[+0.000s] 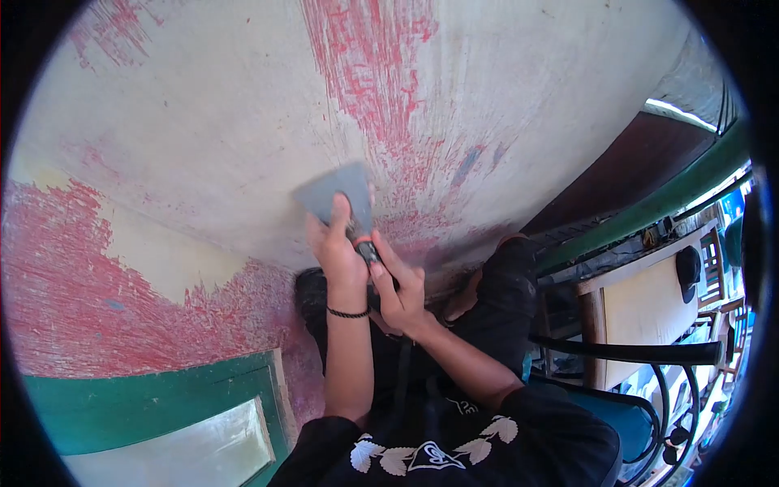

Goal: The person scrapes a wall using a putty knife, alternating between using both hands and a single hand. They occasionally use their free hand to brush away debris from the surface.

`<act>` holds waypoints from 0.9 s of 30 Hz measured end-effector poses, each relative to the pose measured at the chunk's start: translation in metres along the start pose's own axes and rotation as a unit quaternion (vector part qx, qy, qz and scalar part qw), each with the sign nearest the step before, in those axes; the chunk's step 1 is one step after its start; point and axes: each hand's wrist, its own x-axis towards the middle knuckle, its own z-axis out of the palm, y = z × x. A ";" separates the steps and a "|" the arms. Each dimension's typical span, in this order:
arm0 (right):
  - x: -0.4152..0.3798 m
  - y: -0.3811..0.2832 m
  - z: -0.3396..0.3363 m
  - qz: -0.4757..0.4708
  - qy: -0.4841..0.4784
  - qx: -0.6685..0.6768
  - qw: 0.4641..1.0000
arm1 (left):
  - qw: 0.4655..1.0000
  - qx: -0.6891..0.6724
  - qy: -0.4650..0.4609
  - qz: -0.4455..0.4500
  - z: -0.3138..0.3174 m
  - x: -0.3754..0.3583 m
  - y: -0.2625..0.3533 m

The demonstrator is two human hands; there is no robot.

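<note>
Right hand [399, 290] wraps fingers around the handle of the scraper [341, 199] low for push force; left hand [334, 243] clamps higher, fingers pressing the blade flat against the wall [219, 122], over flaking red paint [381, 73]. Green window frame [154, 390] below left.

L hand [334, 247] raised, fingers curled shut, R hand [398, 292] just below, gripping, both forearms angled up
</note>
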 end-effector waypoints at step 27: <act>-0.060 0.051 -0.025 0.110 -0.025 -0.070 0.991 | 0.993 -0.041 0.092 -0.061 -0.046 -0.030 -0.084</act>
